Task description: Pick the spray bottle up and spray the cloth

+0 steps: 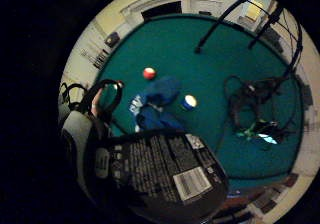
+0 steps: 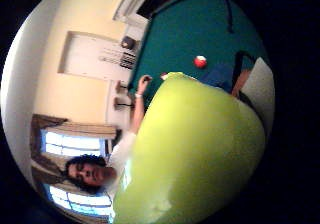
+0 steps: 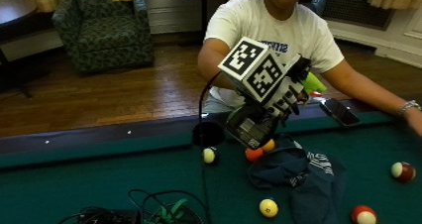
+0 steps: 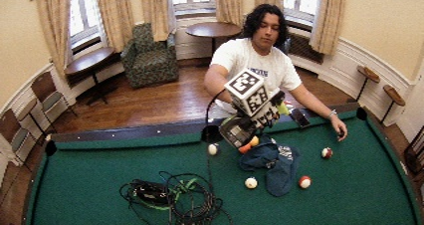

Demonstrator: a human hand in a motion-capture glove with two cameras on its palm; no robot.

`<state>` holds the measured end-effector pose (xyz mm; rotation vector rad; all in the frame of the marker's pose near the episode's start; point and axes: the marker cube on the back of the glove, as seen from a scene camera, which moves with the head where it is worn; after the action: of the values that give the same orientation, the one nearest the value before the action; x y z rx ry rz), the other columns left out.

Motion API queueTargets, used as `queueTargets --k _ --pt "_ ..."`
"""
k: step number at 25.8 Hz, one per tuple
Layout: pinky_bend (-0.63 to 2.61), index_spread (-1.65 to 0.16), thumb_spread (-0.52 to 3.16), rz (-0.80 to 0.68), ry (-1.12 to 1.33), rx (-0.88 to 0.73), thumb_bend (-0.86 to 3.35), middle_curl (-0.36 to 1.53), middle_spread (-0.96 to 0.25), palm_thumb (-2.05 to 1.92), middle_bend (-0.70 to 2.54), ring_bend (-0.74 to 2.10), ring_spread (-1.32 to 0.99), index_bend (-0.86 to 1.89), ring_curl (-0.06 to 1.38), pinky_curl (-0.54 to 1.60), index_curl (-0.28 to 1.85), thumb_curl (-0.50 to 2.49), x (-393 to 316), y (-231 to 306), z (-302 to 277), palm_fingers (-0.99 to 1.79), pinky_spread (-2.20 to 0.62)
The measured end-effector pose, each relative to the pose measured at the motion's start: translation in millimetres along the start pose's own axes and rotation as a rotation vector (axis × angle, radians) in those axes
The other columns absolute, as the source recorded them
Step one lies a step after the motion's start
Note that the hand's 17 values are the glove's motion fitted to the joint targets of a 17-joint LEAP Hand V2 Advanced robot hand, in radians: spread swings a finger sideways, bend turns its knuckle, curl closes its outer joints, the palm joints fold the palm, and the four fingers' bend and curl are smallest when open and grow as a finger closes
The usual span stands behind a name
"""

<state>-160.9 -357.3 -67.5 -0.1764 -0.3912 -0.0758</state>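
- Outside view: gloved fingers (image 3: 288,101) of the right hand (image 3: 280,92) curl around the spray bottle (image 3: 254,124), held tilted above the pool table (image 3: 99,179); the blue cloth (image 3: 300,177) lies at five o'clock from the bottle.
- Little-finger view: the bottle's black label fills the near edge, cloth beyond.
- Thumb view: yellow-green bottle body sits close against the palm.

Yellow-green spray bottle (image 3: 315,82) with black label; dark blue cloth (image 3: 296,177), striped patch; green felt table (image 3: 99,179)
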Motion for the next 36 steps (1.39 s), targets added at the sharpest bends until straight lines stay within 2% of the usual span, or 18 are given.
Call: queueTargets --k 8,17,25,36 --pt "0.38 -0.26 0.24 -0.117 -0.299 0.170 -0.03 0.56 -0.20 0.89 0.68 0.75 -0.21 0.44 0.48 0.40 0.58 0.82 -29.0 -20.4 32.2 1.39 -0.32" --pt "0.39 -0.26 0.24 -0.213 -0.469 0.172 -0.03 0.56 -0.20 0.89 0.69 0.75 -0.21 0.44 0.48 0.40 0.59 0.82 -79.7 -80.6 110.7 1.39 -0.32" --pt "0.38 -0.26 0.24 -0.188 -0.574 0.155 -0.03 0.56 -0.20 0.89 0.69 0.74 -0.21 0.43 0.48 0.40 0.59 0.83 -92.8 -119.6 185.5 1.39 -0.32" --pt "0.40 -0.26 0.25 -0.022 -0.657 0.305 -0.03 0.56 -0.20 0.89 0.68 0.74 -0.21 0.43 0.48 0.40 0.59 0.83 -65.1 -164.6 276.9 1.40 -0.32"
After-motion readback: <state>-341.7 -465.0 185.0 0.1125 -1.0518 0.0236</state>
